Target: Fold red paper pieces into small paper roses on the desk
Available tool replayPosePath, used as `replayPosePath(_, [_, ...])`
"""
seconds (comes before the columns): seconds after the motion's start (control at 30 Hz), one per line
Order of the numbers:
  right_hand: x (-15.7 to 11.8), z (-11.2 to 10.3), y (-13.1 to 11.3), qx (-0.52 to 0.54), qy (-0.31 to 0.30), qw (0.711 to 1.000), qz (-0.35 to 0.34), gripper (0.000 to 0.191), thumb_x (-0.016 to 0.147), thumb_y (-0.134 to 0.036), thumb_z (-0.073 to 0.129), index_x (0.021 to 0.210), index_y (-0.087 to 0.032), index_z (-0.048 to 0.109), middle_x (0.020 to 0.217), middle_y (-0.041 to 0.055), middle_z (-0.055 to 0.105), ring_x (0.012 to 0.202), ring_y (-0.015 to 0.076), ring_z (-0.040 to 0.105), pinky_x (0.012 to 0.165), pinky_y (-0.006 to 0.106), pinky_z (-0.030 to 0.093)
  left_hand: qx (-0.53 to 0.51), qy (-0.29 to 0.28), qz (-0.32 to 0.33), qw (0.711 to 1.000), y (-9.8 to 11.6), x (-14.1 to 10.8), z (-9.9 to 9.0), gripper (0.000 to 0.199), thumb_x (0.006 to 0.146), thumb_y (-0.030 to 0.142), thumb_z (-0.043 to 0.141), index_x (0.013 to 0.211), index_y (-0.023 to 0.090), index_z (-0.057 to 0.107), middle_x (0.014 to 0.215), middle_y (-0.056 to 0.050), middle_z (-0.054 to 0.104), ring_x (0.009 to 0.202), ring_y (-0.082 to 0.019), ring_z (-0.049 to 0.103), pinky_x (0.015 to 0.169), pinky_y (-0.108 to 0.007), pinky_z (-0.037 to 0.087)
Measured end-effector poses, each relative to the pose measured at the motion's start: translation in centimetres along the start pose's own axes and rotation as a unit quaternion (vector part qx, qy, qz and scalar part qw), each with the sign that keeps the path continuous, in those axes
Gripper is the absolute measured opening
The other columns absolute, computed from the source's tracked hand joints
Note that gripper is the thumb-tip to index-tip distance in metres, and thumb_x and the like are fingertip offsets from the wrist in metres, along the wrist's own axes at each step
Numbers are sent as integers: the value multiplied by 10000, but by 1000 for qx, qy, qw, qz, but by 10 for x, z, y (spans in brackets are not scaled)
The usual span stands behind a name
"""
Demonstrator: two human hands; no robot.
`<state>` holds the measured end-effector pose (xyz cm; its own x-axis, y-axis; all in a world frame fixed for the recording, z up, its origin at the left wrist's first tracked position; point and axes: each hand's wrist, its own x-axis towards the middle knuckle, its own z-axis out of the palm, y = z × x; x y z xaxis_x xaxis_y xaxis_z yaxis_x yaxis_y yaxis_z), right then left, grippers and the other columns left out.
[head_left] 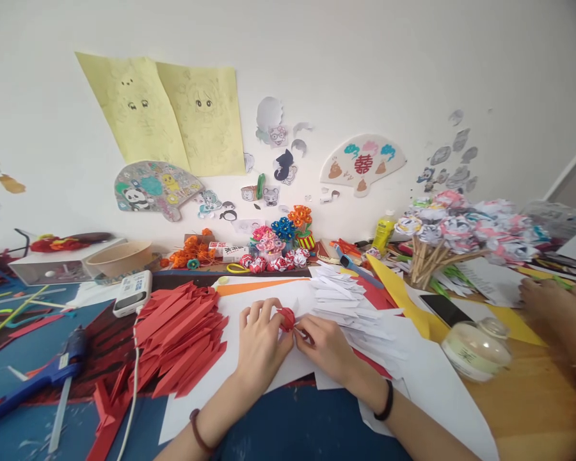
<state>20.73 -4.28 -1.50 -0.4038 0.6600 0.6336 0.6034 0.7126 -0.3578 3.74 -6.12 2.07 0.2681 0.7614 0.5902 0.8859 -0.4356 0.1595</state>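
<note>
Carefully, the left hand (262,336) holds a small rounded red piece (287,319) between thumb and fingers, just below the middle of the frame, while the right hand (325,346), its fingertips drawn narrow, meets the lower right side; whether it grips or only touches cannot be told. The step in hand looks like close shaping of the piece; the next move, by this judgement, calls for a light pinch from the right and a firm hold from the left. Red paper strips (185,339) lie heaped left of centre and white paper strips (348,307) right of it, on a blue tabletop (292,432). A blue glue gun (41,379) rests at lower left, a dark phone (446,311) and a clear bottle (476,351) at right, where another person's blurred hand (547,304) reaches in at the edge of the frame
</note>
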Motion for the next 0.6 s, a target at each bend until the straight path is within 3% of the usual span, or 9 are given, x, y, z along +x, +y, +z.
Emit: replayPosePath(0.6, [-2, 4, 4, -3, 15, 1000, 18, 157, 906, -144, 507, 759, -185, 543, 706, 1, 581, 630, 132, 550, 608, 240, 377, 21, 2, 30, 999, 2, -1, 1, 49, 865, 227, 611, 913, 229, 621, 1184, -36, 641, 1073, -255, 533, 932, -453, 322])
